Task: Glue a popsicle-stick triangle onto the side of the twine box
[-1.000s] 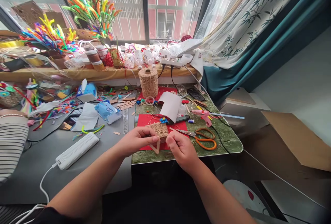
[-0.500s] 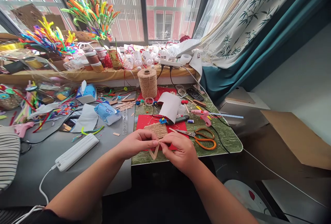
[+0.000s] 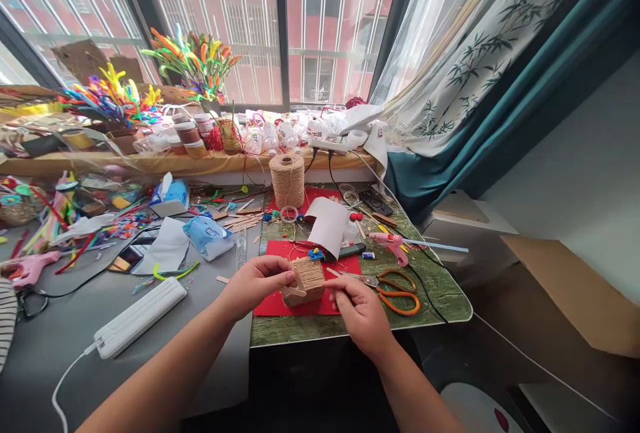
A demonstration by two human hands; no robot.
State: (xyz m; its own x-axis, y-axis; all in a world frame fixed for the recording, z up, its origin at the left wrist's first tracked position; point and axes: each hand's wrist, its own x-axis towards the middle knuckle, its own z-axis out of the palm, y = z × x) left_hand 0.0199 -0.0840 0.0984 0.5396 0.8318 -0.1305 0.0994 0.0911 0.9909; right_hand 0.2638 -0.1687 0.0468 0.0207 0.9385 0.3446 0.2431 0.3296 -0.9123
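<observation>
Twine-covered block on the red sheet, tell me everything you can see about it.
The block is tan and boxy, its top covered in close, side-by-side rows of what looks like twine. A darker front side shows below. It sits top up on the red sheet. The left hand and the wooden piece it holds hide part of its left side. The right hand is at its right edge; contact is unclear.

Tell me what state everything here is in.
Left hand: pinching wooden sticks
Right hand: curled, grip unclear
Wooden sticks: meeting at an angle
Block: twine-wrapped
Scissors: lying flat
Glue gun by scissors: glue stick loaded
Twine spool: upright
White sheet: curled
White device: cable attached
</observation>
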